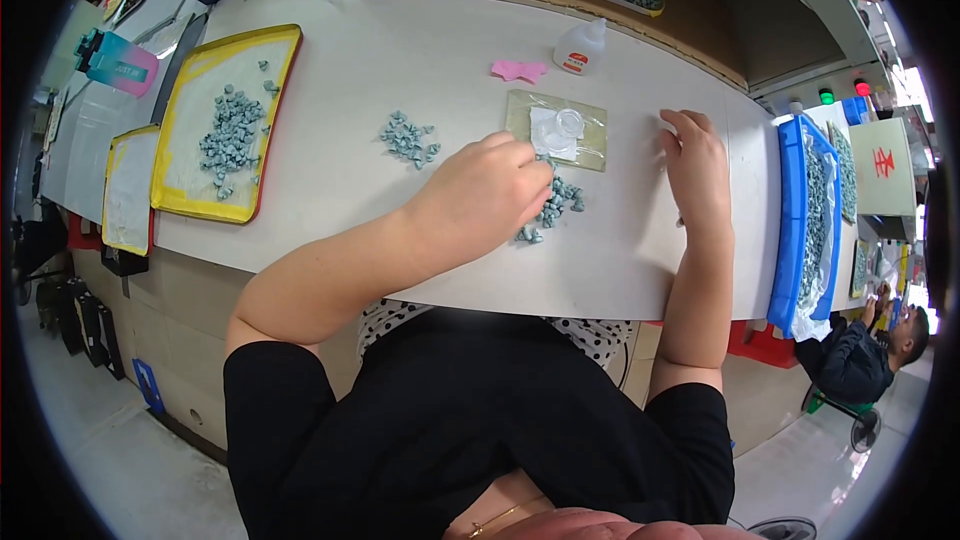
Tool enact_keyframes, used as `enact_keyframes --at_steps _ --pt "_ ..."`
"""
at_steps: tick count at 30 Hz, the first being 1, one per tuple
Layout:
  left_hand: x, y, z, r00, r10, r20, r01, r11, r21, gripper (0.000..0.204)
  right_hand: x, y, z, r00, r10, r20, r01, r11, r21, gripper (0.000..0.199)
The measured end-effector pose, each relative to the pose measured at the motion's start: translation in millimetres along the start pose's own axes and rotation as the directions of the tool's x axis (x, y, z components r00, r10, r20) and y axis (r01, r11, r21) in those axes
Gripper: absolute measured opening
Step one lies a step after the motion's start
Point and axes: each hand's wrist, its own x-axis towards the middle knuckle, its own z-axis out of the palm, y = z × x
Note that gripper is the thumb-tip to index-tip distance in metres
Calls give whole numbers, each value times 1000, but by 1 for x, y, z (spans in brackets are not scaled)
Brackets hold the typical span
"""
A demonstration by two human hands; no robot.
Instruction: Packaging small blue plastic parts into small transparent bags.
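Observation:
My left hand (490,190) reaches over a small pile of grey-green nugget-like pieces (562,202), fingers bent together. Its fingertips are hidden, so what they grip, if anything, cannot be made out. My right hand (697,165) rests on the table to the right, loosely curled, a gap between thumb and forefinger and nothing visible in it. Between the hands, just beyond the pile, lies an olive-green flat pad (593,157). On it are a white sheet (543,130) and a small clear round dish (569,124). Another small heap of the pieces (408,138) lies left of my left hand.
Behind the pad stand a white squeeze bottle (580,47) and a pink scrap (519,71). At left are a yellow-rimmed tray (276,50) of pieces and a teal-pink bottle (118,62). A blue crate (789,230) stands at right; beyond it a person (860,355) sits.

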Motion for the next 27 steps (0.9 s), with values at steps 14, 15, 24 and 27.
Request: enact_keyframes --at_steps 14,15,24,27 --pt "2 -15 -18 901 -432 -42 391 767 508 13 -1 15 -8 983 87 161 -82 996 -36 19" --pt "6 -12 -17 905 -425 -28 384 785 486 14 -2 20 -7 983 87 159 -89 996 2 19" --pt "30 17 -8 929 -368 -40 346 823 450 14 -5 31 -40 982 110 152 -124 989 86 22" --pt "37 24 -9 941 -331 -72 329 844 423 14 -6 28 -47 990 113 86 -127 975 180 22"
